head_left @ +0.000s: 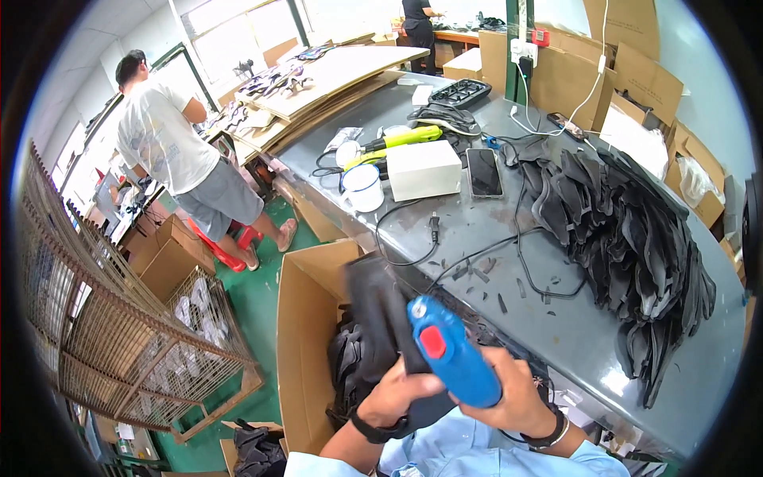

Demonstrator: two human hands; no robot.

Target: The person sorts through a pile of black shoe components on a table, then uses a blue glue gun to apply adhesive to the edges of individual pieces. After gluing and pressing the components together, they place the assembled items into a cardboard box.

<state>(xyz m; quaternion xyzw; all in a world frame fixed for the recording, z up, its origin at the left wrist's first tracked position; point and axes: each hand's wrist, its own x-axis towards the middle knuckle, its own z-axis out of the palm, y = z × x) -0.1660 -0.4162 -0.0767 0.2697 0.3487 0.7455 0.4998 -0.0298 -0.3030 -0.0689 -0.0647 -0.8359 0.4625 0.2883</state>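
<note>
My right hand (515, 393) is wrapped round the lower body of a blue handheld power tool (465, 362) with a red button. Its silver-tipped head points up and away from me; whatever kind of tool it is, the working end is hidden. Just left of it, my left hand (393, 397) grips a black fabric piece (373, 306), its thumb lying along the near side. Motion smears the upper part of this piece. Both stand over the table's near edge, beside an open cardboard box (306, 318) holding more black pieces (346, 362).
On the grey table (477, 215), a large pile of black pieces (628, 238) lies at right. Beyond are a white box (424, 169), a phone (485, 172), a white cup (362, 188), cables and scattered black scraps (481, 274). A wire cage (143, 334) and a person (175, 143) are at left.
</note>
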